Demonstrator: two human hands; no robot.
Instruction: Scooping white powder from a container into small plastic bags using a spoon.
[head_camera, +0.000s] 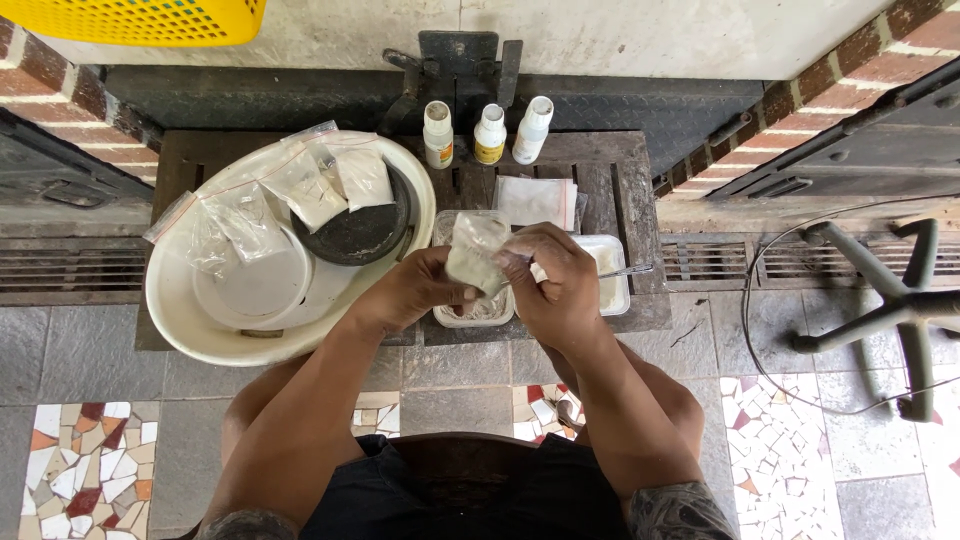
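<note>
I hold a small clear plastic bag (476, 252) of white powder in my left hand (420, 290), fingers curled and pinching its lower side. The bag sits directly above the clear square container (478, 312), my landmark here. My right hand (556, 290), just right of the bag, has its fingers closed around a thin metal spoon (628, 270) whose handle sticks out to the right, over the white tray (612, 290) beside the container.

To do this well, I judge the bag mouth should stay upright and open, low over the container so any spill lands inside, with the spoon moved slowly and the pinch kept firm.

Left of the container a wide white basin (180, 310) holds a dark round dish (360, 232) and more small powder bags (300, 190). Behind the container stand three small white bottles (488, 134) and a folded sachet (538, 200). All rest on a low dark wooden bench (640, 215). Beneath is grey tile with mosaic patches, brick either side, a yellow basket (150, 20) far behind, and a chair base (890, 300) well to the right.
</note>
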